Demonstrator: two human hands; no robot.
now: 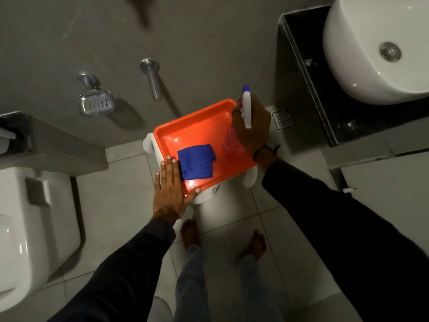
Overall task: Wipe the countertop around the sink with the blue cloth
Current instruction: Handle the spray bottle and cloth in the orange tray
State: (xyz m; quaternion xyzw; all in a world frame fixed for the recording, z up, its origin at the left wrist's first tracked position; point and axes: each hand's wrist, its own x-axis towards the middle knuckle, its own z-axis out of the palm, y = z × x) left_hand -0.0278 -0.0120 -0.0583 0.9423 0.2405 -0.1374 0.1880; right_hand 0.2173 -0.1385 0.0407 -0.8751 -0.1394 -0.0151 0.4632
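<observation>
A folded blue cloth [196,161] lies in an orange tray [197,126] that rests on a white stool [218,201]. My left hand [170,189] lies flat and open on the tray's near left edge, fingertips beside the cloth. My right hand [251,126] is wrapped around a spray bottle [246,108] with a white trigger head and blue nozzle, over the tray's right side; its pinkish body shows below the hand. The white sink [376,47] sits on a dark countertop [308,84] at the upper right.
A toilet [30,228] stands at the left. On the grey wall hang a metal soap holder [96,103] and a chrome spout [152,77]. A floor drain [282,119] lies beside the counter. Bare feet [190,233] stand on the tiled floor below the stool.
</observation>
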